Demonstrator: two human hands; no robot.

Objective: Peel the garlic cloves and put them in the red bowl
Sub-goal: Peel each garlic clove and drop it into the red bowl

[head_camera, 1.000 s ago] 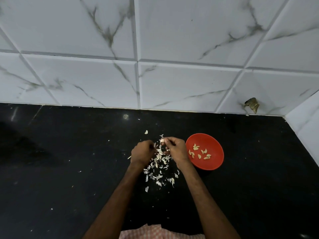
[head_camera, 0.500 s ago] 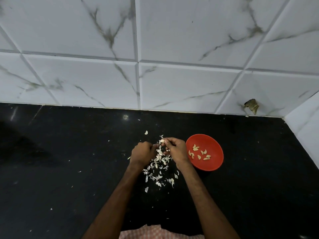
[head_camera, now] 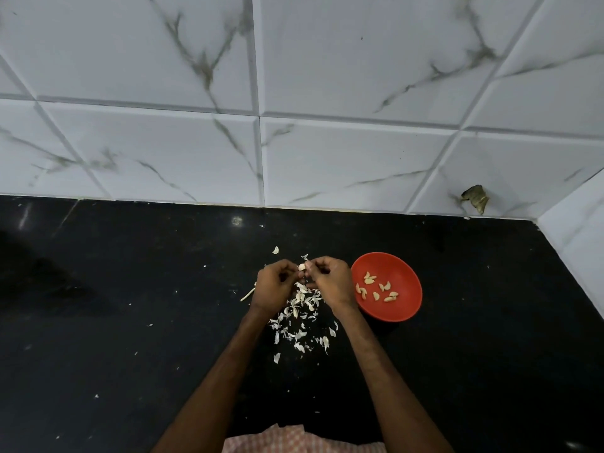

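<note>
- Garlic clove (head_camera: pixel 302 267): mid-worktop, pinched between both hands, above the skin pile; rest listed from near edge outward.
- Checked cloth (head_camera: pixel 294 441): at near edge, cut off by the frame bottom.
- Both forearms: reaching from near edge toward the middle of the black worktop (head_camera: pixel 130 322).
- Garlic skins (head_camera: pixel 300 322): loose white pile on the worktop between the wrists, a few scraps strewn nearer and to the left.
- Thin stem piece (head_camera: pixel 247 294): lying just left of the left hand.
- Left hand (head_camera: pixel 274 286): fingers curled in, tips closed on the clove's left side.
- Right hand (head_camera: pixel 330 282): fingers curled, thumb and fingertips nipping the clove from the right; nothing else held.
- Red bowl (head_camera: pixel 405 308): on the worktop just right of the right hand, right wrist overlapping its left rim.
- Peeled cloves (head_camera: pixel 376 287): several, loose in the bowl's bottom.
- Single skin flake (head_camera: pixel 276 250): just beyond the hands.
- Marble-veined wall tiles (head_camera: pixel 327 158): along the far edge, turning the corner at far right.
- Brownish lump (head_camera: pixel 475 198): stuck low on the tiles near the far right corner; can't tell what.
</note>
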